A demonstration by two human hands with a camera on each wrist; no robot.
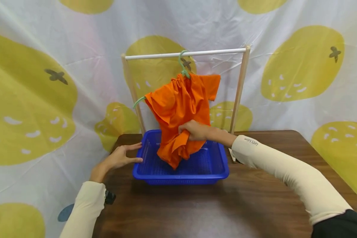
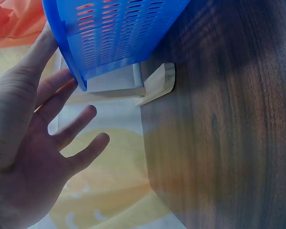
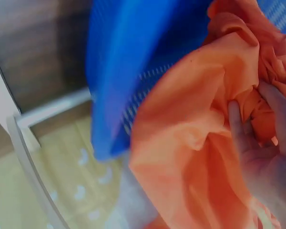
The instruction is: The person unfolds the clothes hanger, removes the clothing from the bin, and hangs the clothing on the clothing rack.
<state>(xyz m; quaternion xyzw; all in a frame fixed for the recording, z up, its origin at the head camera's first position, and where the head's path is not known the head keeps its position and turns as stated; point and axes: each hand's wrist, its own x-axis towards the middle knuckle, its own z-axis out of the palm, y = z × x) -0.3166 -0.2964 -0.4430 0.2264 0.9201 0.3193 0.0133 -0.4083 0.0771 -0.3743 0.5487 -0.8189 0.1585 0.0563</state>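
An orange T-shirt [image 1: 193, 102] hangs from a green hanger [image 1: 183, 67] whose hook is over the white rod. One end of the hanger sticks out at the shirt's left side. My right hand [image 1: 196, 130] grips the bunched lower part of the shirt; in the right wrist view the orange cloth [image 3: 190, 124] is gathered at its fingers. Below the shirt stands a blue perforated basket [image 1: 181, 177], and the lowest folds hang within it. My left hand [image 1: 122, 157] touches the basket's left rim with extended fingers, and its other fingers spread loosely in the left wrist view [image 2: 33, 143].
A small clothes rack with a white rod [image 1: 217, 52] and wooden posts [image 1: 239, 89] stands behind the basket. The brown wooden table [image 1: 256, 198] extends in front and to the right. A fruit-patterned curtain [image 1: 300, 115] hangs behind and at the sides.
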